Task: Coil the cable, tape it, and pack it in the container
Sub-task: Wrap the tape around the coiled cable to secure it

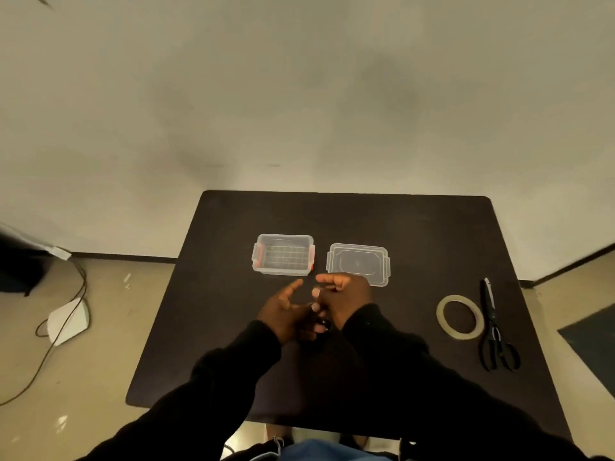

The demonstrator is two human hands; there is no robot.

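I'm holding both hands together over the middle of the dark rectangular desk [416, 234]. My right hand [344, 299] is curling its grip around a small dark cable bundle [322, 324], mostly hidden. My left hand [283, 311] is touching it, fingers spread apart. The clear plastic container with red latches [283, 255] is sitting just beyond, lidless, clear lid [358, 263] beside it on the right. Clear tape roll [460, 317] and black scissors [494, 327] are lying far right.

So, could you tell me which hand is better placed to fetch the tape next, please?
Probably the right hand: the tape roll lies on its side of the table, by the scissors. The left hand would have to cross over.
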